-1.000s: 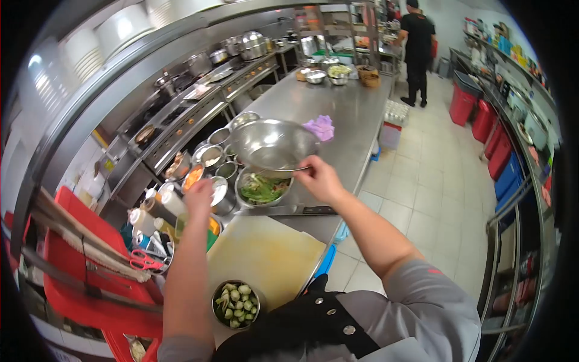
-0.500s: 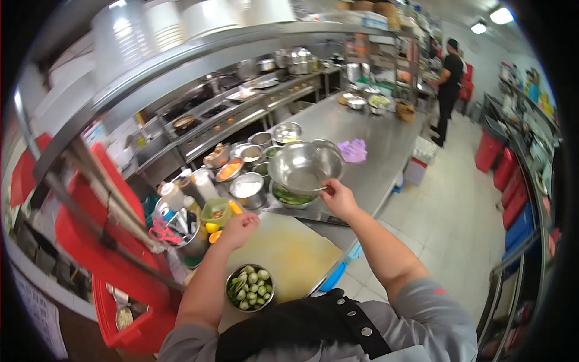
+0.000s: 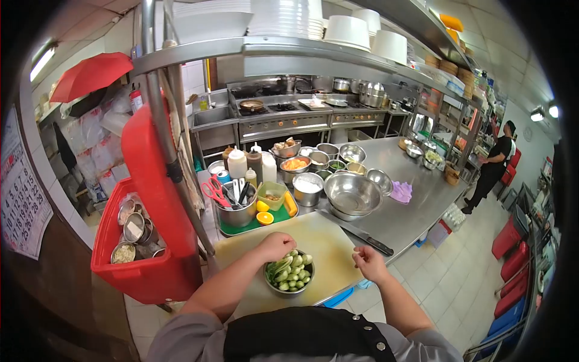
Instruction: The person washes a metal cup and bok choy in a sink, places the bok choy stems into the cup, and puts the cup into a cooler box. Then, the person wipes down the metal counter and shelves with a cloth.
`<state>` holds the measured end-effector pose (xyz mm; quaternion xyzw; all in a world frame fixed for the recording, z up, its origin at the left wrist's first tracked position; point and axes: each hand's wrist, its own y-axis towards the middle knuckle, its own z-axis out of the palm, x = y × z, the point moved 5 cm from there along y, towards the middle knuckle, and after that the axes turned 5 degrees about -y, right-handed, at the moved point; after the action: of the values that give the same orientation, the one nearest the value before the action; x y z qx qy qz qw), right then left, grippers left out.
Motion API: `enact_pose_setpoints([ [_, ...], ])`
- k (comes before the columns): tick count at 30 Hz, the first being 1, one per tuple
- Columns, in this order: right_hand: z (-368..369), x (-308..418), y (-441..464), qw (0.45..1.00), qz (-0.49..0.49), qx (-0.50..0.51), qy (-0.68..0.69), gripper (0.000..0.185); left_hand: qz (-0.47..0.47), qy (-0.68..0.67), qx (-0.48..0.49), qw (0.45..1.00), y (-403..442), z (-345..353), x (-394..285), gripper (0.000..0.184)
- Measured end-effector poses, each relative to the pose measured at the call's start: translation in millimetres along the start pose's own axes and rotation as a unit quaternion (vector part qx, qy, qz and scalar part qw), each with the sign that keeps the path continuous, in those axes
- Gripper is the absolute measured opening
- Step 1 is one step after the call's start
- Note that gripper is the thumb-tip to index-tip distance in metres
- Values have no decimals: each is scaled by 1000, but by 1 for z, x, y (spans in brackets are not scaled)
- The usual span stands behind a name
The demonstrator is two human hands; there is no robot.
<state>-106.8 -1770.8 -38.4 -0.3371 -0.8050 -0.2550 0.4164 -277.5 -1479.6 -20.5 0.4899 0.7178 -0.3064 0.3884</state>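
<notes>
My left hand [image 3: 276, 246], fingers curled together, is at the upper left rim of a metal bowl of green cut vegetables [image 3: 291, 273]; whether it pinches anything is hidden. The bowl rests on a yellowed cutting board [image 3: 332, 241]. My right hand [image 3: 369, 263] hovers at the board's right edge with its fingers bent inward, and I cannot tell if it holds anything. Beyond the board, a large empty metal bowl [image 3: 353, 192] sits on top of another bowl. A knife with a black handle [image 3: 380, 244] lies beside them, just past my right hand.
A tray [image 3: 238, 229] at the left holds a utensil pot [image 3: 236, 206], squeeze bottles stand behind it, and several ingredient bowls follow. A purple cloth [image 3: 401, 191] lies on the steel counter [image 3: 422, 211]. An open red cooler [image 3: 151, 265] is left. A person [image 3: 496, 163] stands far right.
My right hand has let go of the large bowl, now set down, and drawn back toward me. My left hand has moved to the vegetable bowl. The view has swung left, and the knife is uncovered.
</notes>
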Motion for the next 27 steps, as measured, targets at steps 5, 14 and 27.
enact_pose_setpoints([
  [5,5,-5,-44,999,51,0,18,25,14,35,58,998,-10,-21,25,18],
  [14,25,-14,-163,976,217,-2,-2,20,-29,-175,97,979,-63,-11,56,17],
  [27,56,14,-202,986,154,70,5,22,-135,-278,-193,931,-258,-93,61,18],
])
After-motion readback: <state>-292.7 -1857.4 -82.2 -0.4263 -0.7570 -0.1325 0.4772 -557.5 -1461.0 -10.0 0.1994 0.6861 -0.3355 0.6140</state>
